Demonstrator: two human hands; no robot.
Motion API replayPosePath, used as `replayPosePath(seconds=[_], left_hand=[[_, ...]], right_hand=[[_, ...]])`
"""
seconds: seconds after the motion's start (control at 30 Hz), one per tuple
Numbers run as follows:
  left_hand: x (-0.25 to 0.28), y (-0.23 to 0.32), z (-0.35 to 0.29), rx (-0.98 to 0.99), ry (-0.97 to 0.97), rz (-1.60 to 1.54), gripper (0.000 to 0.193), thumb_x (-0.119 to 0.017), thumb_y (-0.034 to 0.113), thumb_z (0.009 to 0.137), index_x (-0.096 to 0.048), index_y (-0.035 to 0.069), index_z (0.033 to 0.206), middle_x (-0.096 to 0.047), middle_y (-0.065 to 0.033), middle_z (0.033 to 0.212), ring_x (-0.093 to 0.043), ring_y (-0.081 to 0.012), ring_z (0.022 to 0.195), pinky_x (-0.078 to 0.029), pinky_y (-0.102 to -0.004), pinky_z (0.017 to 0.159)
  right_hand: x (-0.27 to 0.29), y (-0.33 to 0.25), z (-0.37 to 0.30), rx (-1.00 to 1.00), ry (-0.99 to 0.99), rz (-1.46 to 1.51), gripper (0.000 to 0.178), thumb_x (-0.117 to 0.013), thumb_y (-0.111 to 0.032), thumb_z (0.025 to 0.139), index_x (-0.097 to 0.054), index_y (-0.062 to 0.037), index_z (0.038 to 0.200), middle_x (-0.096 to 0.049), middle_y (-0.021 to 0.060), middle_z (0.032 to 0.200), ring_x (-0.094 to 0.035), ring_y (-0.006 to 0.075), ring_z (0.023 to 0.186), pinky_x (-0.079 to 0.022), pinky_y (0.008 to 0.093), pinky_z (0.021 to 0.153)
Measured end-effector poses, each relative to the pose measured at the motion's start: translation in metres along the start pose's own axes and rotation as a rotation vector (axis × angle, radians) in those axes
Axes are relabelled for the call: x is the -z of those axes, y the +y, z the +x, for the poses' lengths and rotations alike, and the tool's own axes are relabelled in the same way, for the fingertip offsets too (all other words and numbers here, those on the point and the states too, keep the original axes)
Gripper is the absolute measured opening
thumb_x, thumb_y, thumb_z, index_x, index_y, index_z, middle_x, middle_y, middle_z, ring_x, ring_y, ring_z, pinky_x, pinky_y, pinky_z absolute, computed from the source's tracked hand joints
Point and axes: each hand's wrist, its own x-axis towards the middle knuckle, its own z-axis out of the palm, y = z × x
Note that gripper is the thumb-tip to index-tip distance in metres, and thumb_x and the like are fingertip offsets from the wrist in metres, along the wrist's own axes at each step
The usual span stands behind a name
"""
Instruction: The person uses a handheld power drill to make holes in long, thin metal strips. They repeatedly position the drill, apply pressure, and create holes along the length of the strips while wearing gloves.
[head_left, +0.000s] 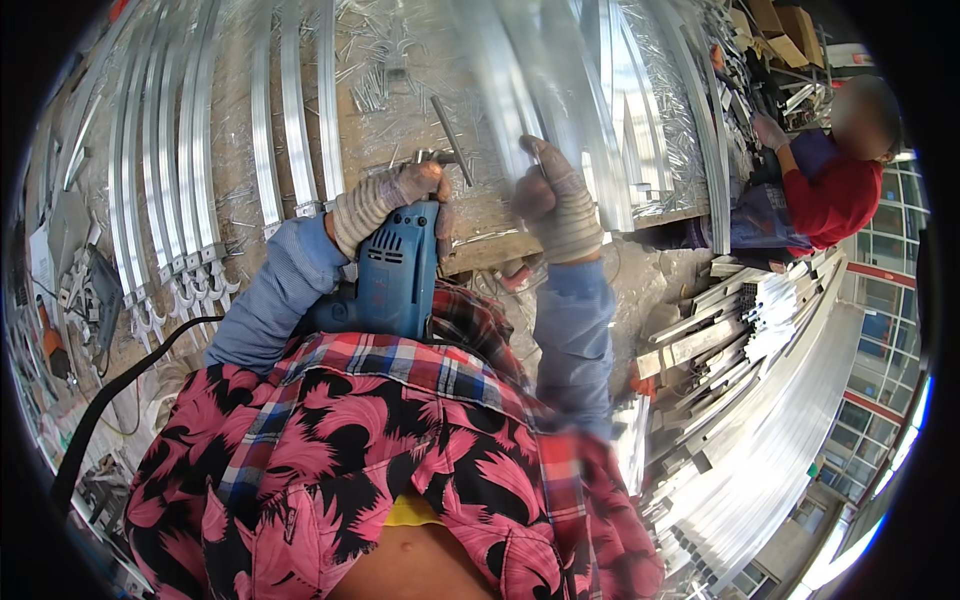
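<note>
A blue power drill (396,275) lies against my body, its front end pointing away from me. My left hand (395,205), in a worn striped glove with bare fingertips, is wrapped round the front of the drill. Just beyond those fingers a thin dark metal rod (452,140) slants over the table edge; I cannot tell whether it is fixed to the drill. My right hand (558,205), gloved alike and blurred by motion, is closed with thumb and finger together near blurred silver metal profiles (505,80). Whatever it pinches is too smeared to name.
Long silver profiles (290,110) with white end fittings (200,285) lie along the left of the wooden table (490,250). Small metal pins (375,85) are scattered about. A black cable (110,390) runs at left. Stacked profiles (740,340) and a co-worker in red (825,195) are at right.
</note>
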Motion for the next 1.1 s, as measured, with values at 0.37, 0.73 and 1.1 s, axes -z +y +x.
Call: replayPosePath(seconds=[0.37, 0.73, 1.1], left_hand=[[-0.012, 0.0, -0.002, 0.02, 0.078, 0.079, 0.044, -0.054, 0.049, 0.077, -0.047, 0.008, 0.087, -0.055, -0.0097, 0.069, -0.06, -0.0258, 0.066, -0.051, -0.0344, 0.059], [-0.015, 0.0, 0.0, 0.051, 0.047, 0.066, 0.042, -0.053, 0.047, 0.079, -0.046, 0.007, 0.089, -0.055, -0.0111, 0.07, -0.06, -0.0271, 0.066, -0.051, -0.0346, 0.059], [0.04, -0.043, 0.023, 0.165, -0.242, -0.031, 0.03, -0.056, 0.038, 0.079, -0.053, 0.01, 0.09, -0.059, -0.0198, 0.076, -0.06, -0.0368, 0.071, -0.05, -0.046, 0.063]], right_hand=[[0.0, -0.004, -0.028, 0.276, -0.121, 0.032, 0.034, -0.061, -0.007, 0.073, -0.047, 0.0018, 0.103, -0.058, 0.0096, 0.075, -0.056, 0.0173, 0.068, -0.045, 0.0283, 0.064], [-0.017, -0.002, -0.033, 0.389, 0.03, -0.026, 0.033, -0.061, -0.011, 0.075, -0.049, 0.0042, 0.103, -0.06, 0.0099, 0.075, -0.055, 0.0141, 0.069, -0.043, 0.0241, 0.064], [-0.048, -0.012, -0.006, 0.217, -0.142, -0.196, 0.03, -0.066, -0.021, 0.074, -0.061, 0.0022, 0.091, -0.052, 0.0019, 0.063, -0.045, 0.0098, 0.057, -0.037, 0.021, 0.056]])
